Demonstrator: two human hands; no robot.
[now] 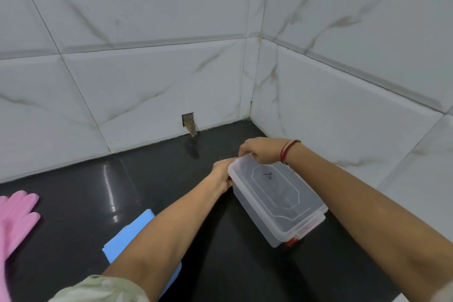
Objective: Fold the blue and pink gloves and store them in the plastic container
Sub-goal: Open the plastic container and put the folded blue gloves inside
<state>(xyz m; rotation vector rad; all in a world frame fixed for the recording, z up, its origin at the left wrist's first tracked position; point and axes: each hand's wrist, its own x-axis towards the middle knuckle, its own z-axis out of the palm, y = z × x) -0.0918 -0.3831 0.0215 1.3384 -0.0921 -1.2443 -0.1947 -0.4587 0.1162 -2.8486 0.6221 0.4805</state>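
Pretty early on: the lidded plastic container (277,200) is gripped at its far end by both hands (221,174) (259,149). The pink glove (17,218) and blue glove (130,235) are left unfolded-looking on the surface (85,191), nothing stored yet.

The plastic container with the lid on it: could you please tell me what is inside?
Through the plastic container and its clear lid only the dark counter shows; no glove inside. Both hands cover its far end.

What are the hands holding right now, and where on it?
Both hands grip the far end of the clear plastic box: the left hand at its far left corner, the right hand over the lid's far edge.
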